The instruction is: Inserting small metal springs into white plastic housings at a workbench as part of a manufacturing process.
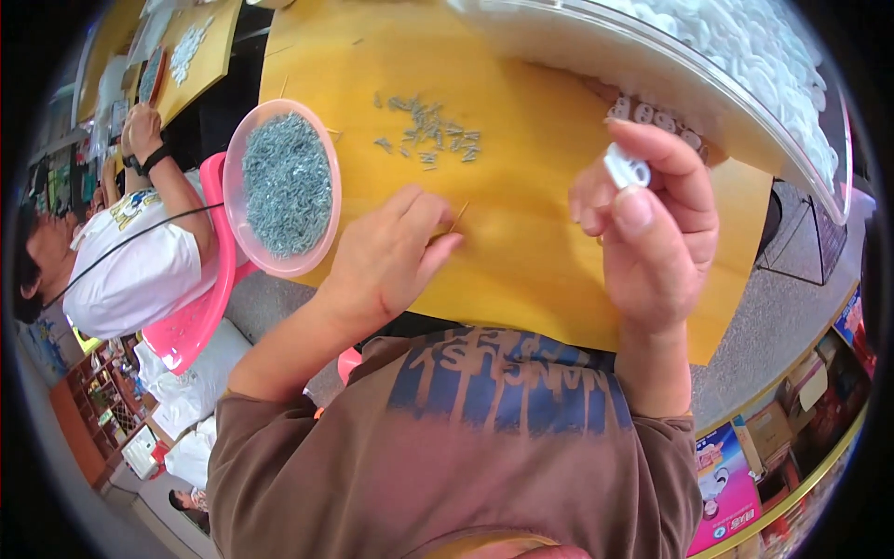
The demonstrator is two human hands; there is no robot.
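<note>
Between the thumb and fingers of my right hand (656,228), raised over the right side of the table, is a small white plastic piece (626,169) with a ring-shaped opening. My left hand (391,244) is low over the yellow table, fingers curled, with a thin wooden stick (460,217) showing at its fingertips. Left of that hand, a pink bowl (336,200) is filled with small silvery screws (287,186). More loose screws (428,129) lie scattered on the tabletop beyond my left hand.
A clear bin (684,70) heaped with white plastic pieces (726,37) borders the far right. Several white pieces (661,119) sit below its edge. A pink chair (223,270) stands at the left, where another person (140,252) works at a separate table. Boxes (731,480) fill a lower-right shelf.
</note>
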